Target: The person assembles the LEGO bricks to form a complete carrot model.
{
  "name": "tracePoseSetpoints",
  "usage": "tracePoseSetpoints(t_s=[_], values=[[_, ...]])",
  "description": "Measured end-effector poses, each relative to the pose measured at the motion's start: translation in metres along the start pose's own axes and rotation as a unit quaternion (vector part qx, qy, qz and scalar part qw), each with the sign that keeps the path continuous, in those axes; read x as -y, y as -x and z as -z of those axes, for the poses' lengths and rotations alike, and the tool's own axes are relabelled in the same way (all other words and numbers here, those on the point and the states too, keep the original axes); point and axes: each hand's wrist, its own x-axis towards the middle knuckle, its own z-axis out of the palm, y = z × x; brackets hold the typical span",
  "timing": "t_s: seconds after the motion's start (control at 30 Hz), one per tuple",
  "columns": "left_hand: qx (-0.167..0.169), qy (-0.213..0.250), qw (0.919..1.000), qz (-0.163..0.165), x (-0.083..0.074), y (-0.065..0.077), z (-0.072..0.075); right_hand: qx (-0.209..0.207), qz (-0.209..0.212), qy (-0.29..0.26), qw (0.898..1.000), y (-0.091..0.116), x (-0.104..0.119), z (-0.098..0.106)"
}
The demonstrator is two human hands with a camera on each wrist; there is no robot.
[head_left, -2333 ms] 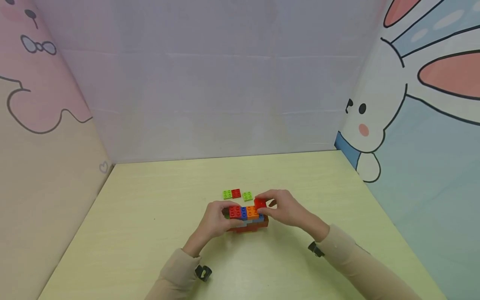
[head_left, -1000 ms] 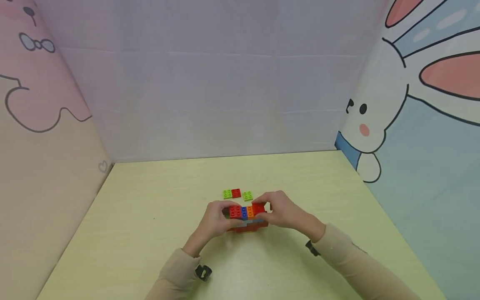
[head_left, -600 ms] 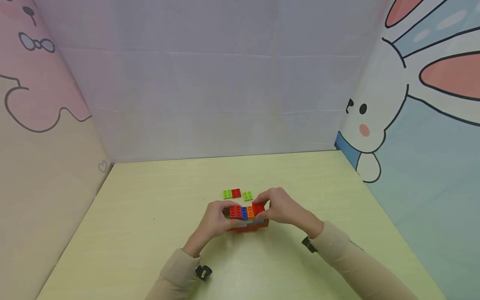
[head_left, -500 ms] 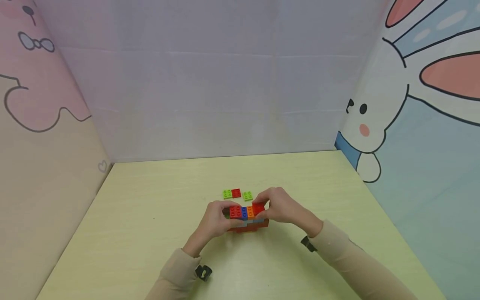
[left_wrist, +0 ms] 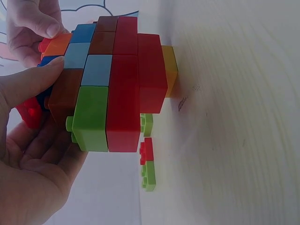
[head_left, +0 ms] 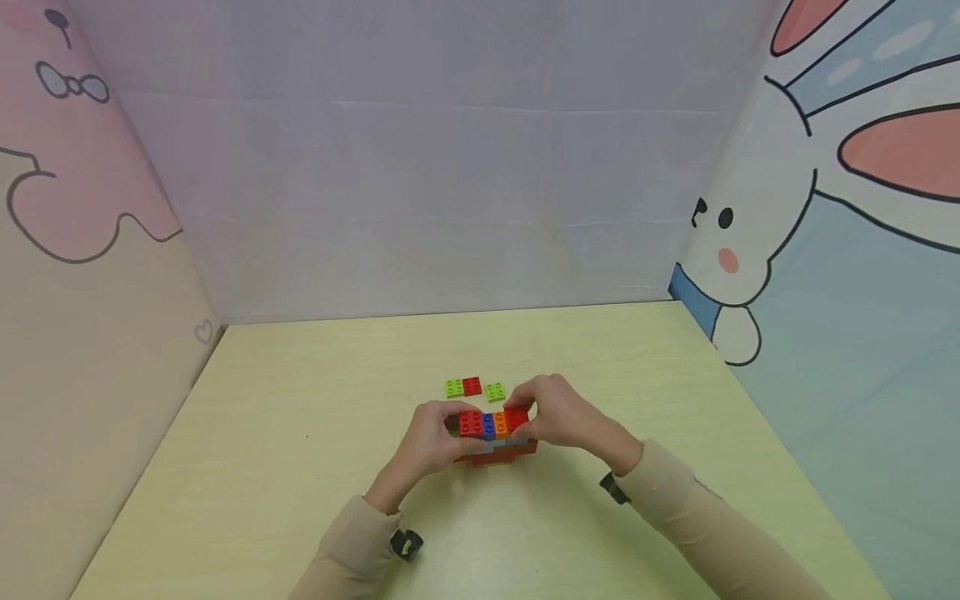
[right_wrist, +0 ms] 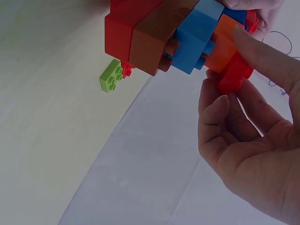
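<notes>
A stepped model of toy building bricks (head_left: 504,457) stands on the table, narrow at its yellow base brick (left_wrist: 169,70) and wider above. My left hand (head_left: 429,440) grips its left end, thumb on the near side and fingers behind. Across the top run a red brick (head_left: 471,423), a blue brick (head_left: 488,426) and an orange brick (head_left: 500,424). My right hand (head_left: 567,417) pinches another red brick (head_left: 517,417) at the top right, between thumb and fingers, against the orange one. Lower rows show a green brick (left_wrist: 91,117), light blue bricks (left_wrist: 97,70) and a brown brick (right_wrist: 154,40).
Behind the model lie a loose lime green brick (head_left: 453,388) beside a red brick (head_left: 472,386), and a second lime green brick (head_left: 495,392) to their right. The pale table (head_left: 337,375) meets a white back wall (head_left: 450,208), with printed side walls left and right.
My right hand has brought its red brick left and down onto the top row, where it covers part of the orange brick. The left hand keeps its grip in place.
</notes>
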Motion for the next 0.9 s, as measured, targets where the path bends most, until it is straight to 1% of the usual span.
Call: tracePoseSetpoints(t_s=[0.17, 0.33, 0.47, 0.6, 0.73, 0.9], values=[[0.001, 0.007, 1.0000, -0.004, 0.001, 0.000, 0.000, -0.008, 0.015, -0.024, 1.000, 0.000, -0.009, -0.005], [0.003, 0.004, 1.0000, -0.002, 0.000, 0.000, 0.000, -0.015, 0.022, -0.047, 0.999, 0.000, -0.015, -0.011], [0.003, -0.001, 1.0000, 0.001, -0.001, 0.000, 0.000, -0.013, 0.022, -0.082, 0.996, 0.000, -0.017, -0.013], [0.004, -0.005, 1.0000, 0.001, -0.001, 0.000, 0.000, -0.016, 0.018, -0.127, 0.992, -0.001, -0.022, -0.018], [0.005, -0.003, 1.0000, 0.001, -0.001, 0.000, 0.000, -0.031, 0.022, -0.159, 0.987, -0.002, -0.029, -0.025], [0.008, 0.009, 0.9999, 0.003, -0.001, 0.000, 0.001, -0.044, 0.031, -0.214, 0.975, -0.003, -0.038, -0.037]])
